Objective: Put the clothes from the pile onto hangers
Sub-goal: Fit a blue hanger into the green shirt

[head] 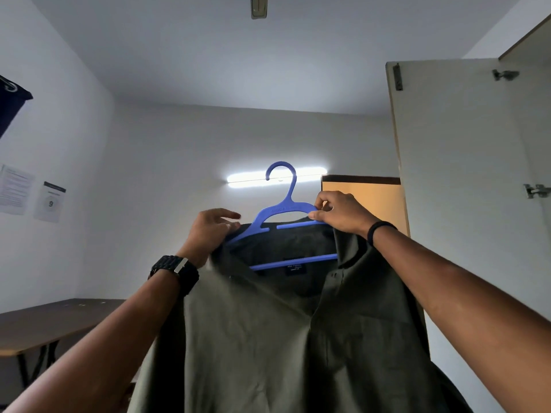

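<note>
Up in front of the camera, held high against the far white wall, an olive-green shirt (253, 338) is hanging on a blue plastic hanger (283, 208). The person's right hand (340, 214) is pinching the hanger's right shoulder between thumb and curled fingers, just where the shirt's collar edge is meeting the plastic. The left hand (210, 234) is gripping the shirt's left shoulder fabric where it is lying over the hanger's left arm, with the index finger sticking out toward the hanger's neck. The hanger's hook is pointing up and curling to the left, crossing in front of a lit tube light (247, 177) on the far wall. The hanger's lower bar is showing inside the open collar, just above a dark neck label (295, 268). The shirt's front is draping down toward the near bottom edge, its placket running down the middle.

A black watch (176, 271) is sitting on the left wrist and a black band (377, 231) is circling the right wrist. On the right, a pale wardrobe door (459, 174) is standing open, with metal hinges showing beyond it. On the left, a wooden table (44, 323) is standing against the wall, with two paper notices (29, 193) pinned above it and a dark cloth (10, 105) hanging at the upper left edge.
</note>
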